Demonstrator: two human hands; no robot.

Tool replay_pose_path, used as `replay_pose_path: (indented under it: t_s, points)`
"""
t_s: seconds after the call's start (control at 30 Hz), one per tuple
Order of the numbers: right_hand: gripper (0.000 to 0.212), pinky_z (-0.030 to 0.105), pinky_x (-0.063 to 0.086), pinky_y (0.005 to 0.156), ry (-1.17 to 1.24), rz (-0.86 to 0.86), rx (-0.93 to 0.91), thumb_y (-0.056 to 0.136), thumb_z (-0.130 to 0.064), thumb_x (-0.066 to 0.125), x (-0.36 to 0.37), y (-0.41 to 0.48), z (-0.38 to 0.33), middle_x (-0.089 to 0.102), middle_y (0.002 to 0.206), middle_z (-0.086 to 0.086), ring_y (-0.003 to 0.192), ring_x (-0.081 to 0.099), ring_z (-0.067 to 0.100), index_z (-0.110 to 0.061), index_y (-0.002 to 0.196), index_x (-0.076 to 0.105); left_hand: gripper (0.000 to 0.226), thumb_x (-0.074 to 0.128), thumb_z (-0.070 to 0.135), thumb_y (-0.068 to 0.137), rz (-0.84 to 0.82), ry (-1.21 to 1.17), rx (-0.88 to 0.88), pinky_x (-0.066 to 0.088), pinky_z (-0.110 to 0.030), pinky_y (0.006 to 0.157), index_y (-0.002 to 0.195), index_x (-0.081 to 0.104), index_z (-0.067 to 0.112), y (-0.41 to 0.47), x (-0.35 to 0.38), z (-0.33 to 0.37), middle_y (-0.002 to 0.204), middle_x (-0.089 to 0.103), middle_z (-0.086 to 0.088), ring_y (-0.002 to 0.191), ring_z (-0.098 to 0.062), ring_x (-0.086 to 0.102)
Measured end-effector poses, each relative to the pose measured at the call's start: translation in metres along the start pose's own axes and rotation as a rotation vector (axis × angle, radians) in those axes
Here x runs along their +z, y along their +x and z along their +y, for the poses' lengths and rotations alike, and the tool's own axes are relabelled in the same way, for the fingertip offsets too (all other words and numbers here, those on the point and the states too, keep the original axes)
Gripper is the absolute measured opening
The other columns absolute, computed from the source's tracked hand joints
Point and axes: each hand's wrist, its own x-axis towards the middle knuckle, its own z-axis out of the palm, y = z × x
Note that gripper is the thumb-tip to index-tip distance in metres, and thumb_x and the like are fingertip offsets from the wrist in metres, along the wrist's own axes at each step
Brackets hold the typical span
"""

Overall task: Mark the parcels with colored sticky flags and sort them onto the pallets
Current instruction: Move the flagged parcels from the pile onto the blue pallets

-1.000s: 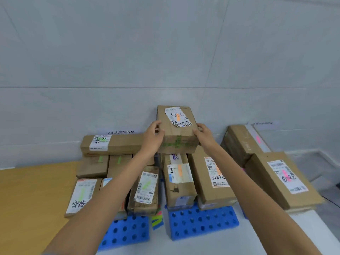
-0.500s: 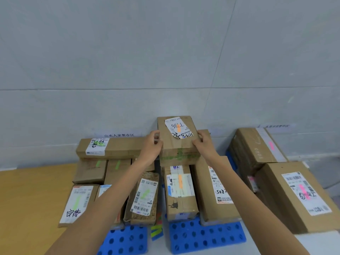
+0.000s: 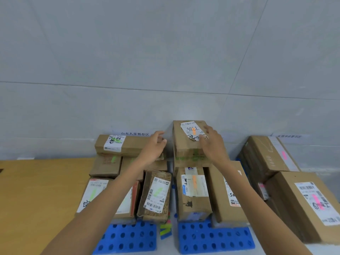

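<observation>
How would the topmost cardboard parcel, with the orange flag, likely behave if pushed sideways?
The topmost parcel probably slides, not rolls: its faces are flat. It looks stiff, with square edges. Perched on the parcel beneath, it might tip.

This is the sorting corner of a parcel depot. Brown cardboard parcels [image 3: 219, 199] with barcode shipping labels [image 3: 157, 195] and handwritten codes lie stacked on blue perforated plastic pallets [image 3: 211, 240] against a bare grey tiled wall [image 3: 165, 52]. Paper signs [image 3: 134, 134] taped to the wall name the holding zones. Bright sticky flags [image 3: 194, 181] mark the boxes.
</observation>
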Motion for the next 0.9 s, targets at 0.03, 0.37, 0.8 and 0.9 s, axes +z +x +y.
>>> replay_pose_path:
  t_s: [0.03, 0.37, 0.8, 0.9]
  points:
    - [0.043, 0.024, 0.033, 0.095, -0.026, -0.007, -0.036, 0.096, -0.023, 0.044, 0.003, -0.007, -0.012, 0.049, 0.129, -0.001, 0.120, 0.044, 0.019, -0.017, 0.138, 0.039, 0.038, 0.044, 0.020, 0.098, -0.009, 0.003, 0.006, 0.036, -0.024, 0.090, 0.136, 0.041, 0.017, -0.007, -0.013, -0.003, 0.132, 0.048, -0.003, 0.112, -0.010, 0.046]
    - [0.036, 0.029, 0.031, 0.104, -0.050, -0.244, -0.388, 0.098, -0.029, 0.044, 0.133, -0.103, -0.135, 0.053, 0.132, 0.003, 0.127, 0.041, 0.019, -0.014, 0.130, 0.050, 0.020, 0.052, 0.009, 0.094, 0.258, 0.186, -0.009, 0.039, -0.022, 0.087, 0.111, 0.062, 0.013, -0.147, -0.225, -0.123, 0.110, 0.064, 0.000, 0.105, -0.017, 0.059]
    - [0.033, 0.024, 0.039, 0.087, 0.046, -0.997, -0.399, 0.100, -0.023, 0.042, 0.452, -0.334, -0.340, 0.056, 0.124, 0.010, 0.116, 0.052, 0.021, -0.009, 0.128, 0.050, 0.027, 0.051, 0.001, 0.091, 0.748, 0.173, -0.575, 0.036, -0.028, 0.080, 0.118, 0.055, 0.000, -0.432, -0.479, -0.339, 0.117, 0.058, -0.015, 0.109, -0.031, 0.054]
    - [0.036, 0.025, 0.035, 0.098, 0.033, -1.050, -0.347, 0.099, -0.020, 0.043, 0.499, -0.368, -0.361, 0.048, 0.135, 0.011, 0.126, 0.045, 0.023, -0.008, 0.133, 0.045, 0.037, 0.060, 0.006, 0.085, 0.729, 0.106, -0.783, 0.043, -0.041, 0.084, 0.118, 0.050, -0.007, -0.454, -0.493, -0.391, 0.115, 0.056, -0.028, 0.109, -0.041, 0.053]
